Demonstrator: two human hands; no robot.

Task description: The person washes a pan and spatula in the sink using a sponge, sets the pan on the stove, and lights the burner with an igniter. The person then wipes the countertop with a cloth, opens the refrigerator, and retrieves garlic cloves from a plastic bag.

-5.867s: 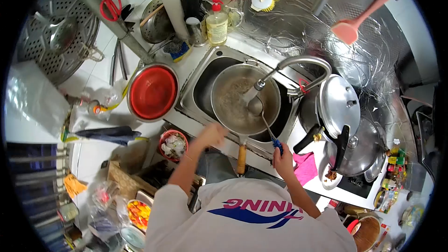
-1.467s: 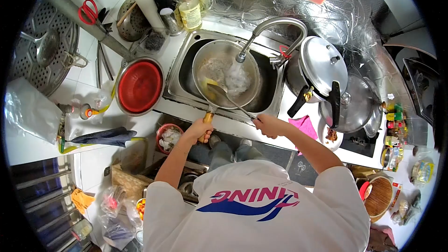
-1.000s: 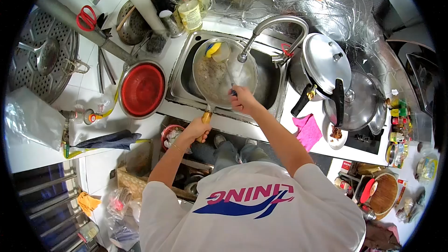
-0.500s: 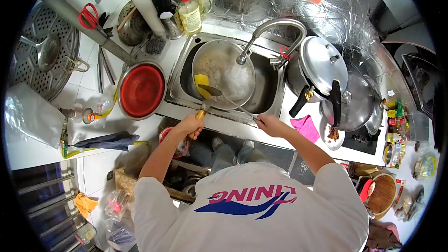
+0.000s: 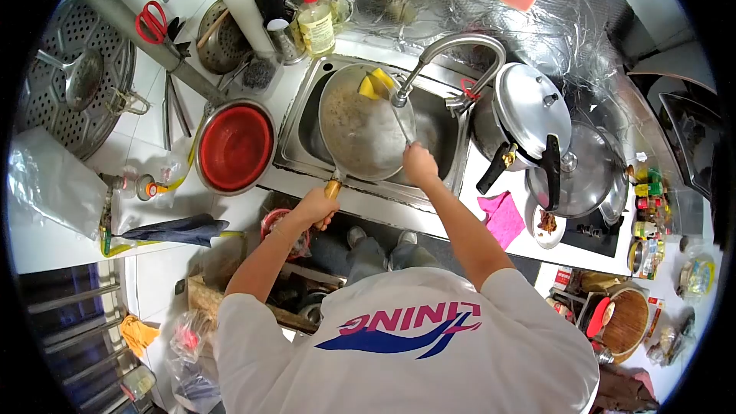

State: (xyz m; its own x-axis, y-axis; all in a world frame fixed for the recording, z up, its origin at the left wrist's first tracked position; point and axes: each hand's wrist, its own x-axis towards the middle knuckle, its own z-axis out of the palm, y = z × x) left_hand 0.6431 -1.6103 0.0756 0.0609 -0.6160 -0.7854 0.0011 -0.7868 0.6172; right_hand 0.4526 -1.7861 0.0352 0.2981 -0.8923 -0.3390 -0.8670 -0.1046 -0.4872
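The wide metal pan (image 5: 360,138) sits in the steel sink (image 5: 307,119), beneath the curved faucet (image 5: 460,41), with cloudy water inside. My left hand (image 5: 316,208) is wrapped round the pan's wooden handle (image 5: 333,186). In my right hand (image 5: 420,165) is the handle of a metal utensil (image 5: 402,124), whose head is partly hidden under the faucet's spout. At the pan's far edge a yellow sponge (image 5: 375,84) lies against the utensil's head.
A red basin (image 5: 235,146) stands left of the sink. A soap bottle (image 5: 317,24) is behind it. To the right are a pressure cooker (image 5: 531,103), a glass lid (image 5: 575,172), a pink cloth (image 5: 502,217) and a plate with food scraps (image 5: 545,230).
Along with the utensil and sponge, my right hand has moved away from my body, from the pan's near edge to its far edge. My left hand has stayed on the handle.
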